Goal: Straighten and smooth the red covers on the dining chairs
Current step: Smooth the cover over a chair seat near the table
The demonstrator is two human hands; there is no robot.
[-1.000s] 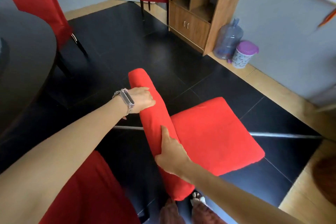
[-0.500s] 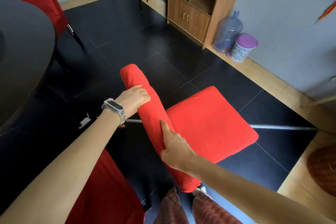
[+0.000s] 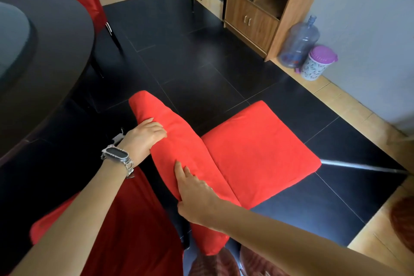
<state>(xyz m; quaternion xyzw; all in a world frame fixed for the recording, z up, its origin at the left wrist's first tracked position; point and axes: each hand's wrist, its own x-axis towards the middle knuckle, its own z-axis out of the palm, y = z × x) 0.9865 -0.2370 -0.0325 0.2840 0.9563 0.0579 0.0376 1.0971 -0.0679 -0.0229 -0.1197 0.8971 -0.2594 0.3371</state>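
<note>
Red cover [image 3: 257, 152] on a dining chair, centre of the frame, seen from above by the head camera. It sheathes the backrest [image 3: 179, 136], which runs diagonally from centre left down to the bottom middle, and the square seat to its right. The left hand [image 3: 145, 134], a watch [image 3: 116, 154] on its wrist, grips the cover at the backrest's left side, fingers curled into the fabric. The right hand [image 3: 197, 192] lies lower on the backrest's top edge, fingers stretched flat on the cloth, holding nothing.

Likely risk: if the left hand tugs harder than the right hand presses, the cover could slide askew and bunch along the top edge. The chair could also skid on the glossy black tile floor [image 3: 201, 63]. A pull toward the dark round surface [image 3: 44, 40] at upper left might drag the seat fabric off square.

The cover looks bright red, plush and close-fitting. The seat part lies flat and taut, and a faint crease shows on the backrest near the left hand.
</note>
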